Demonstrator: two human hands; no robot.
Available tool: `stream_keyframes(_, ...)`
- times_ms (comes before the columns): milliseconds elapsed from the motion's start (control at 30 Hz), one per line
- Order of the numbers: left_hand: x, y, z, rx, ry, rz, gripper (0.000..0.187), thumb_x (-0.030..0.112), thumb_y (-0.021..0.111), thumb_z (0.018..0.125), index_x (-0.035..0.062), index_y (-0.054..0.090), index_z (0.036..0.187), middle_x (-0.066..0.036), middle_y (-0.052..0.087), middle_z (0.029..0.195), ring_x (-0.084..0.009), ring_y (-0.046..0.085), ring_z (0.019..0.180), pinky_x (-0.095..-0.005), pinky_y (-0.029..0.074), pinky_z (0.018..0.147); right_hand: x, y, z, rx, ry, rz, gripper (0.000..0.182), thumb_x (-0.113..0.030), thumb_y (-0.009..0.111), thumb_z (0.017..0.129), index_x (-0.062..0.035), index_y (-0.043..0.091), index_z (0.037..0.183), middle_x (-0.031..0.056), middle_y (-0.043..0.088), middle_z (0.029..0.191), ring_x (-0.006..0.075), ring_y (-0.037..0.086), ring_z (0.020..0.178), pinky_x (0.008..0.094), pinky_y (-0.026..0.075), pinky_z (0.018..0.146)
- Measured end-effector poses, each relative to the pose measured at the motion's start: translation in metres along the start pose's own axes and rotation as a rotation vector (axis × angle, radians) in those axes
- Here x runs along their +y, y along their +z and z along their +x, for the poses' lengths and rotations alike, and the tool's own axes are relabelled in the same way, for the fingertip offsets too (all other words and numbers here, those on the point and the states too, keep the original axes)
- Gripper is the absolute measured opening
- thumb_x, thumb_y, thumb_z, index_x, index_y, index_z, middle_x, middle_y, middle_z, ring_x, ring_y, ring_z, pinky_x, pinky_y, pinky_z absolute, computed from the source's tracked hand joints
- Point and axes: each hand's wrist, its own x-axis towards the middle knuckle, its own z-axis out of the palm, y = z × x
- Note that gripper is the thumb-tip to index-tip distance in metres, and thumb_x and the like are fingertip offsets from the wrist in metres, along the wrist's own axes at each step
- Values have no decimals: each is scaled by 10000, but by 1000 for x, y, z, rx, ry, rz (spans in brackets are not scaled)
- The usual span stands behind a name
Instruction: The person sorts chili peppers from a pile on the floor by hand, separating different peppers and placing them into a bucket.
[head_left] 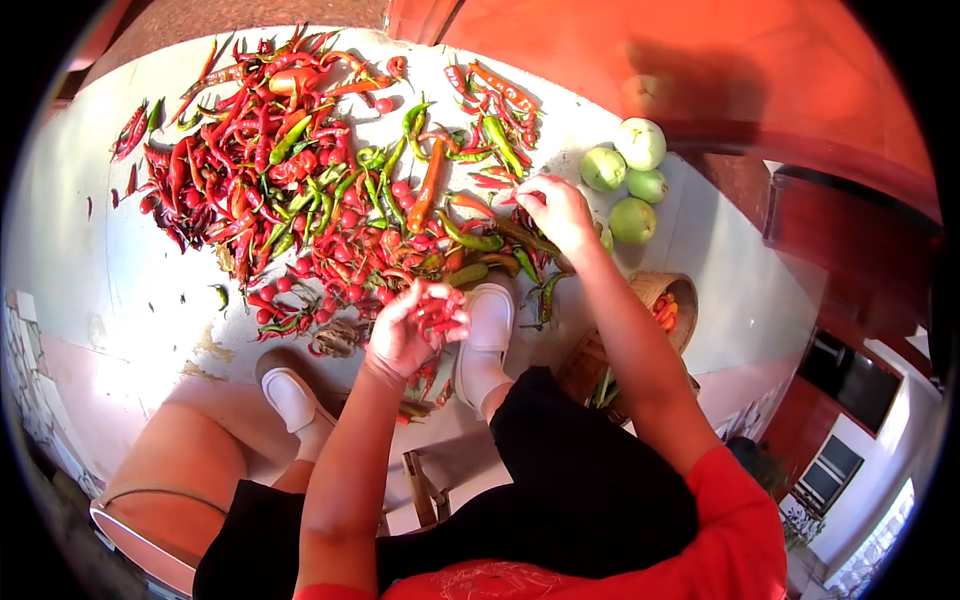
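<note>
My left hand (400,335) is turned palm up in front of my feet, its fingers curled around several small red chili peppers (437,318). Farther forward and to the right, my right hand (556,212) reaches over the edge of the pile, fingertips pinched together near some red chilies. Whether a chili is between those fingertips is too small to make out. Between and beyond both hands spreads a large heap of red chili peppers (240,140), mixed with green ones and small round red peppers. A long orange-red pepper (427,185) lies just left of my right hand.
Several pale green round gourds or melons (632,220) sit to the right of the pile. A wicker basket (595,350) holding some orange peppers stands beside my right forearm. My white shoes (487,318) border the heap. An orange-brown bucket (175,470) is at lower left.
</note>
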Motion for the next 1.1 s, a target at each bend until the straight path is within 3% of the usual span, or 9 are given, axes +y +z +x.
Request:
stream_keyframes(100, -5, 1, -8, -88, -78, 6, 451, 410, 520, 896, 2, 615, 1064, -190, 629, 1051, -331, 624, 933, -466, 513, 800, 16, 27, 16, 50, -179, 248, 79, -98, 653, 778, -93, 651, 856, 108, 630, 840, 274, 637, 715, 364, 512, 652)
stream_keyframes(233, -11, 1, -8, -63, -114, 27, 446, 393, 529, 887, -4, 612, 1073, -196, 627, 1073, -334, 623, 941, -461, 511, 809, 15, 56, 24, -50, -92, -252, 152, -66, 585, 780, -106, 553, 923, 140, 596, 919, 364, 608, 794, 449, 500, 674)
stream_keyframes(333, -10, 1, -10, -60, -122, 45, 438, 383, 531, 885, -7, 612, 1068, -193, 630, 1066, -332, 623, 943, -459, 511, 810, 13, 63, 27, 49, -160, -272, 136, -69, 580, 781, -100, 543, 908, 152, 580, 920, 377, 600, 781, 462, 497, 669)
stream_keyframes(533, -5, -1, -17, -29, -108, 51, 438, 384, 541, 881, -7, 612, 1067, -189, 631, 1063, -319, 626, 937, -450, 512, 799, 20, 50, 35, 84, -155, 144, 258, -19, 614, 766, -52, 577, 1019, 104, 599, 857, 204, 616, 694, 316, 511, 628)
stream_keyframes(600, -6, -1, -16, -25, -118, 61, 439, 385, 544, 880, -7, 612, 1066, -186, 631, 1062, -317, 626, 936, -446, 511, 797, 16, 58, 45, 92, -300, -41, 218, -70, 627, 775, -56, 587, 989, 130, 601, 868, 271, 627, 719, 369, 518, 653)
stream_keyframes(700, -9, -1, -18, -16, -127, 69, 440, 388, 547, 879, -5, 611, 1066, -182, 632, 1060, -314, 626, 935, -439, 511, 798, -7, 64, 47, 42, -192, -263, 208, -192, 652, 768, -45, 587, 899, 168, 606, 899, 342, 622, 814, 440, 510, 711)
stream_keyframes(867, -5, 4, -22, 58, -101, 76, 467, 434, 525, 892, 11, 608, 1070, -172, 620, 1077, -300, 621, 935, -426, 511, 812, -9, 63, 53, -22, -181, -347, 181, -178, 657, 769, -34, 584, 852, 173, 616, 876, 330, 628, 782, 418, 511, 695)
stream_keyframes(1033, 2, -5, -16, 218, 89, 4, 423, 414, 503, 914, 26, 600, 1051, -146, 638, 1040, -283, 631, 900, -440, 525, 784, -79, 11, -12, -258, -94, 464, 120, -118, 664, 769, -29, 587, 793, 54, 618, 724, 100, 583, 667, 286, 484, 619)
stream_keyframes(1100, 4, -12, -10, 320, 128, -71, 383, 392, 508, 915, 40, 617, 1019, -130, 652, 999, -270, 633, 895, -440, 523, 791, -104, 11, -49, -387, -180, 437, 128, -103, 672, 762, -49, 596, 849, 53, 612, 758, 130, 609, 685, 294, 494, 631)
